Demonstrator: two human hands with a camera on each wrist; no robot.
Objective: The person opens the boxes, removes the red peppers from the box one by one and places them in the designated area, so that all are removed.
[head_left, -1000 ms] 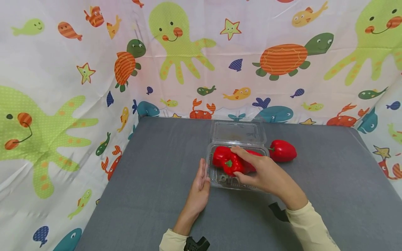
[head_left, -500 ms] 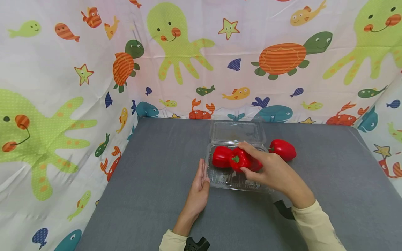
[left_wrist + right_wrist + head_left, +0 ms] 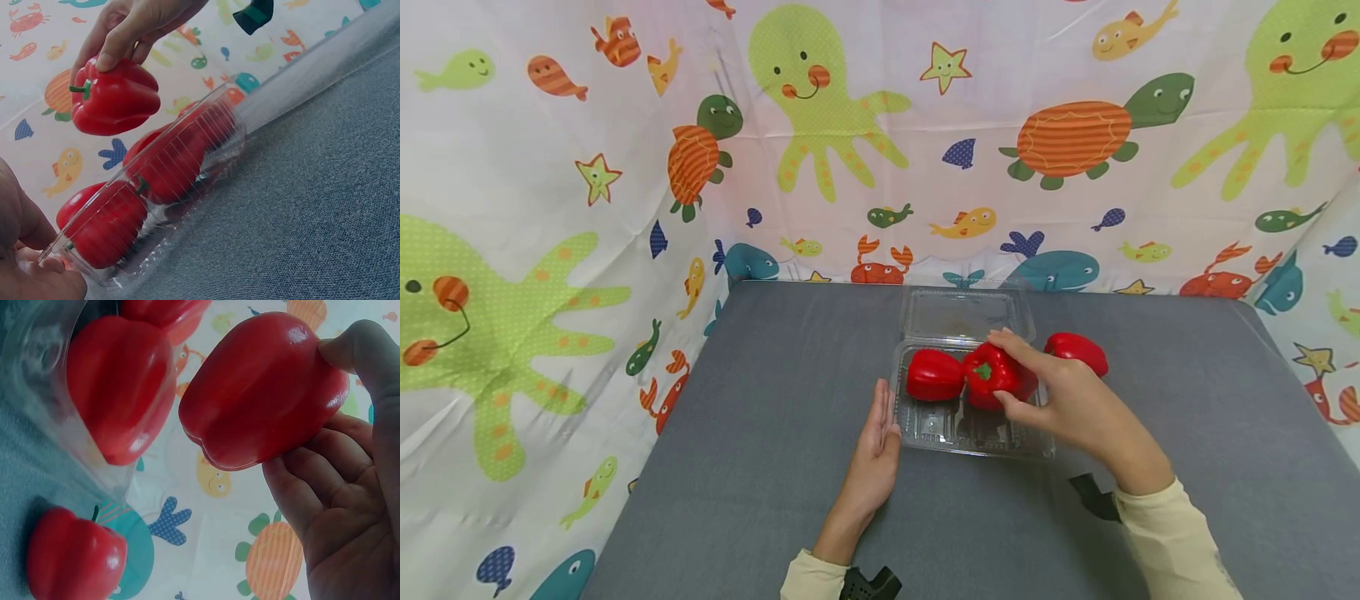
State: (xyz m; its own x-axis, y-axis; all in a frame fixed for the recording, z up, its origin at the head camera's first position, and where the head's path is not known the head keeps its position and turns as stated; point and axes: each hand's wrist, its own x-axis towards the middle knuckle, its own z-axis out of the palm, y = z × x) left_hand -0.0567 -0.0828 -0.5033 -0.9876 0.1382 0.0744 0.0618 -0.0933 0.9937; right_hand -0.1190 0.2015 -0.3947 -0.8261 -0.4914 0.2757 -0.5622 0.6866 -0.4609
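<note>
My right hand [image 3: 1075, 400] grips a red bell pepper [image 3: 985, 375] between thumb and fingers over a clear plastic clamshell container [image 3: 925, 433]. In the left wrist view, the held pepper [image 3: 115, 100] is raised above the rim, green stem pointing left. Inside the container lies a second red pepper [image 3: 934, 375] on the left. Another pepper [image 3: 122, 390] sits inside too, mostly hidden behind the held one in the head view. My left hand [image 3: 872, 454] touches the container's left side, its fingers extended along the wall and its thumb near the front corner.
One more red pepper [image 3: 1078, 352] lies on the grey cloth [image 3: 775, 433] just right of the container. The container's lid [image 3: 966, 312] is flipped back behind it. A curtain [image 3: 865, 125] printed with sea animals stands behind and along both sides.
My right hand has carried the held pepper to the right over the container, uncovering the left pepper more fully. My left hand has stayed at the container's left side.
</note>
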